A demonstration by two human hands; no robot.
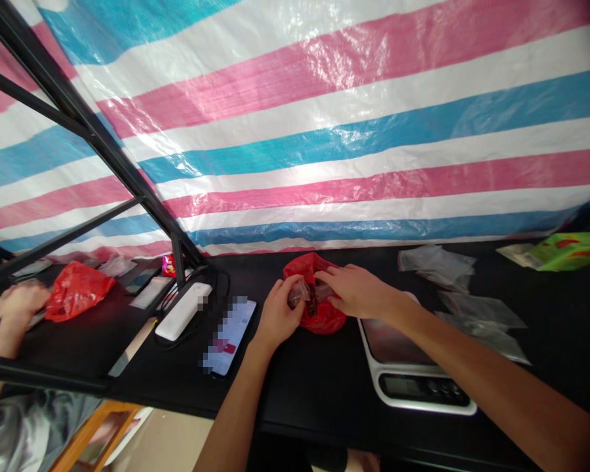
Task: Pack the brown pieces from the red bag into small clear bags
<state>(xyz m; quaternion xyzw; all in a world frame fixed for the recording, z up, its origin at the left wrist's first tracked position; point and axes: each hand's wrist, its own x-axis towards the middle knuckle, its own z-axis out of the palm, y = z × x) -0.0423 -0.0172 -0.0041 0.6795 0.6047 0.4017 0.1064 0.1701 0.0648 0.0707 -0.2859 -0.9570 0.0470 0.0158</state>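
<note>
A red plastic bag [327,322] lies crumpled and open on the black table, with small dark pieces [313,300] showing in its mouth. My left hand [280,314] is closed on a small clear plastic bag [299,292] at the left of that opening. From the right, my right hand [358,288] reaches over the red bag, its fingers curled at the opening beside more clear plastic; the fingertips are partly hidden, so what they grip is unclear. Under my right forearm stands a white digital scale [388,387] with a metal plate.
Clear zip bags [482,311] lie right of the scale, near a green packet [570,251]. Left are a phone [233,337], a white power strip [184,311] and a black metal frame [122,167]. Beyond it, another person's hands [24,305] are beside a red bag [78,292].
</note>
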